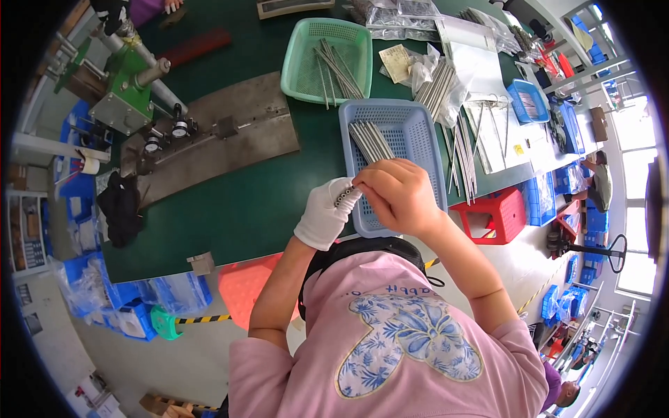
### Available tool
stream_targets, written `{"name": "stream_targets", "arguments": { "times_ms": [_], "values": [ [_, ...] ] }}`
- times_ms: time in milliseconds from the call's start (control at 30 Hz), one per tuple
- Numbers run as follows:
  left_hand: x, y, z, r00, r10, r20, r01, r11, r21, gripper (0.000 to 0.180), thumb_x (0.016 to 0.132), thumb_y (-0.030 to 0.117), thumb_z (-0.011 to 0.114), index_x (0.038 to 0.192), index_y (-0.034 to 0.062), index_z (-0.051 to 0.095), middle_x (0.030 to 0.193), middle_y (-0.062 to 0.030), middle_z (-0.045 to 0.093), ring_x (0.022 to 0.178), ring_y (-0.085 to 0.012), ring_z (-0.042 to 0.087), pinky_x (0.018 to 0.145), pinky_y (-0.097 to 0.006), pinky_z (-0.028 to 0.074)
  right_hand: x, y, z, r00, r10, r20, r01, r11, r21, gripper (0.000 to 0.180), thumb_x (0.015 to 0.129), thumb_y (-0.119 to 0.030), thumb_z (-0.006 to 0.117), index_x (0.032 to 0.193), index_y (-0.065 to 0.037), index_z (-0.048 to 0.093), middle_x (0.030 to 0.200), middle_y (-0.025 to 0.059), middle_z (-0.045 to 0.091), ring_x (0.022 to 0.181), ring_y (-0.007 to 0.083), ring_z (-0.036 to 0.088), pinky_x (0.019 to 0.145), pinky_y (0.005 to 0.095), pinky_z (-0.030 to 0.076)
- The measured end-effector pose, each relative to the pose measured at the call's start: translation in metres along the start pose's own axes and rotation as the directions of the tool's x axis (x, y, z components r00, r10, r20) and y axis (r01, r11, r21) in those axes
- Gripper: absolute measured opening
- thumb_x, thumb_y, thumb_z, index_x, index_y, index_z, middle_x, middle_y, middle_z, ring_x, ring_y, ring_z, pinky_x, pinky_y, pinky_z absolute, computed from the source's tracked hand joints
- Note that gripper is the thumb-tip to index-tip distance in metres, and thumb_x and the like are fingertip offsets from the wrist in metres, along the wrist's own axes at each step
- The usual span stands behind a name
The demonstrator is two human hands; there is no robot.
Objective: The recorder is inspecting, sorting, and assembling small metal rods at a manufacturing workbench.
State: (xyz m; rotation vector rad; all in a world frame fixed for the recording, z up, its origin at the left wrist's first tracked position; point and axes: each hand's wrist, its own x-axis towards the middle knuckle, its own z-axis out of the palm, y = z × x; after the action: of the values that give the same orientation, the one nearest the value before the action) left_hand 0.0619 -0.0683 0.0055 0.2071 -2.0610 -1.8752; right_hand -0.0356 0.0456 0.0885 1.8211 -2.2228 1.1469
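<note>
My left hand (324, 214), in a white glove, is closed around a small bundle of thin metal rods (343, 196); their round ends point up towards me and the rest is hidden by the glove. Touching the tip of the glove, my bare right hand (398, 191) is bent into a pinch right beside those ends. What its fingers hold, if anything, is hidden. Both hands are over the near part of a blue-grey perforated basket (437, 157). In that basket lies a bunch of metal rods (371, 141), partly covered by my right hand.
A green basket (296, 56) with several rods stands behind. More rods (435, 89) lie at right by plastic bags. On the green table (230, 219), left, a metal plate (265, 132) carries dial gauges (180, 128). A red stool (512, 217) stands at right. Another person's hand (172, 5) shows far left.
</note>
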Motion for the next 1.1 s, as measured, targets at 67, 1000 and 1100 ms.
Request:
{"name": "stream_targets", "arguments": {
  "times_ms": [67, 1000, 1100],
  "values": [
    [0.001, -0.002, 0.0, 1.0, 0.03, 0.001, -0.03, 0.999, 0.016, 0.017, 0.084, 0.015, 0.058, 0.093, 0.0009, 0.059, 0.073, -0.0059, 0.056, 0.062, -0.0133, 0.047, 0.058, -0.026, 0.041, 0.0, 0.0, 0.001, 1.0, -0.021, 0.019, 0.022, 0.999, -0.049, 0.009, 0.07, 0.002, 0.056, 0.078, -0.001, 0.056, 0.075, 0.0103, 0.059, 0.062, 0.027, 0.057, 0.058, 0.0323, 0.046],
    [0.004, 0.003, -0.002, 0.997, -0.058, 0.055, 0.057, 0.998, 0.014, 0.017, 0.083, 0.016, 0.057, 0.094, 0.0024, 0.059, 0.08, -0.0129, 0.061, 0.068, -0.0245, 0.058, 0.062, -0.031, 0.045, 0.004, 0.005, 0.003, 1.0, 0.026, -0.012, -0.024, 0.987, 0.16, 0.009, 0.069, 0.004, 0.06, 0.077, 0.001, 0.058, 0.07, 0.0122, 0.061, 0.059, 0.024, 0.06, 0.055, 0.0285, 0.047],
    [0.005, 0.008, -0.003, 0.995, -0.077, 0.068, 0.072, 0.995, 0.073, 0.017, 0.083, 0.015, 0.057, 0.094, 0.002, 0.059, 0.081, -0.0137, 0.061, 0.07, -0.0269, 0.058, 0.062, -0.031, 0.045, 0.004, 0.005, 0.002, 1.0, 0.009, -0.015, -0.007, 0.992, 0.126, 0.008, 0.068, 0.003, 0.059, 0.076, 0.001, 0.057, 0.07, 0.0118, 0.061, 0.059, 0.0245, 0.06, 0.054, 0.0289, 0.047]
  ]
}}
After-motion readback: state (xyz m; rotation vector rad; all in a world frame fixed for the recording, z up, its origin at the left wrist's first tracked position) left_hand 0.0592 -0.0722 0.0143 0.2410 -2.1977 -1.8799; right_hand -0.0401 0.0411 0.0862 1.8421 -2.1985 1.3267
